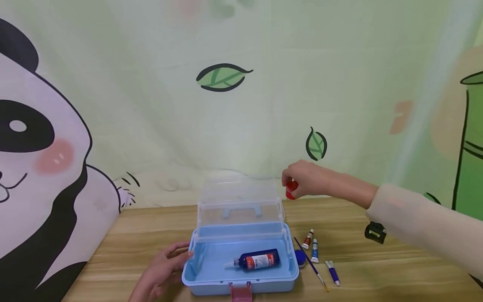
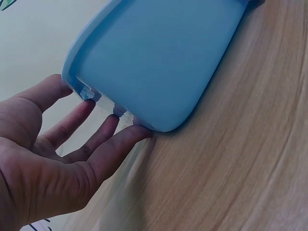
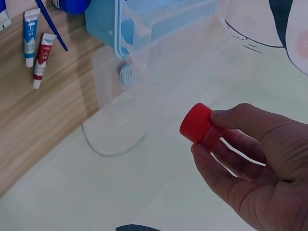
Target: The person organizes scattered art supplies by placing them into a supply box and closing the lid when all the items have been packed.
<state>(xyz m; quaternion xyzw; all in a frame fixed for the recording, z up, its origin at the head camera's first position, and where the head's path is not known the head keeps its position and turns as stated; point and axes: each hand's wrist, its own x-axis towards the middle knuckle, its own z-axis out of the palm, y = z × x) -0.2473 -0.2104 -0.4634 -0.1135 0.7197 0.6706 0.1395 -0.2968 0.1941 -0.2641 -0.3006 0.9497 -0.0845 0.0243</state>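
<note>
My right hand pinches a small red jar between thumb and fingers, raised behind and right of the blue box. In the right wrist view the jar's wide bright cap points away from the palm. The light-blue plastic box stands with its clear lid tipped back. Inside it lies a dark blue bottle on its side, white nozzle pointing left. My left hand touches the box's left end. In the left wrist view its spread, fairly straight fingers meet the end wall with their tips.
Right of the box lie a blue jar, a paintbrush, a red-brown paint tube, a blue paint tube and a purple paint tube. A black tape measure sits further right, near the sleeve. A printed curtain hangs behind the table.
</note>
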